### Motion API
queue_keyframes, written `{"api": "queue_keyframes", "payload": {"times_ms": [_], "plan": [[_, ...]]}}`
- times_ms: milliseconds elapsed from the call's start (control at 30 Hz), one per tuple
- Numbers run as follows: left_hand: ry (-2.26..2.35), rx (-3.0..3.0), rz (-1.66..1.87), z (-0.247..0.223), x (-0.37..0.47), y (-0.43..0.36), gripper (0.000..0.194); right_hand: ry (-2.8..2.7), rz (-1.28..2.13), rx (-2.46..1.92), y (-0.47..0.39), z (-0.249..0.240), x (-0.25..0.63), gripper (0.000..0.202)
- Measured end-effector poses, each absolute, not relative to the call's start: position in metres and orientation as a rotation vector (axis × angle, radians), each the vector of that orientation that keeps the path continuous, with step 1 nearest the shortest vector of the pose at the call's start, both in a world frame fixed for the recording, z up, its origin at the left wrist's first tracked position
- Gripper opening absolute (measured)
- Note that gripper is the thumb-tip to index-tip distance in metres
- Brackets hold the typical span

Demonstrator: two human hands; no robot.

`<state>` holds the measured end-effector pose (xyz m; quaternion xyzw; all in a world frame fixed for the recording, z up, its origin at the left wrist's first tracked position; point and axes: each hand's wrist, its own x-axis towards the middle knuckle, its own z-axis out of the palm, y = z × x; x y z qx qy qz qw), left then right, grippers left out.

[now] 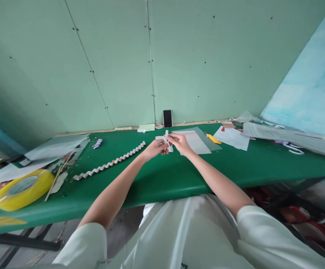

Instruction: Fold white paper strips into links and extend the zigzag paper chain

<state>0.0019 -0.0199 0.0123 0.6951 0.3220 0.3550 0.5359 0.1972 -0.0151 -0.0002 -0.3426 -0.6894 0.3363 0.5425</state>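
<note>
A narrow white paper strip (166, 133) stands up between my two hands above the green table. My left hand (158, 147) is closed around its lower part, and my right hand (178, 142) pinches it from the other side. The exact grip of the fingertips is too small to make out. Under and behind the hands lie white paper pieces, with a larger white sheet (197, 142) just to the right. A zigzag folded paper chain (109, 163) stretches diagonally across the table to the left of my left hand.
A phone (167, 118) leans on the wall. Right of the sheets lie a yellow cutter (213, 138) and paper scraps (232, 137). At the left are a yellow tape roll (43, 183), thin sticks (56, 177) and a small purple folded piece (97, 143). The table's front edge (168, 192) runs before my body.
</note>
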Motion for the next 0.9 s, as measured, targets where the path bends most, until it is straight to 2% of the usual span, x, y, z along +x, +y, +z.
{"api": "queue_keyframes", "payload": {"times_ms": [400, 767, 900], "plan": [[0.711, 1.559, 0.894, 0.011, 0.001, -0.016, 0.049, -1.562, 0.694, -0.751, -0.010, -0.008, 0.197, 0.034], [0.757, 1.696, 0.885, 0.018, 0.000, -0.021, 0.044, -1.781, 0.538, -0.714, -0.017, -0.005, 0.207, 0.034], [0.770, 1.702, 0.854, 0.025, -0.001, -0.025, 0.044, -1.742, 0.577, -0.651, -0.018, -0.003, 0.204, 0.045]]}}
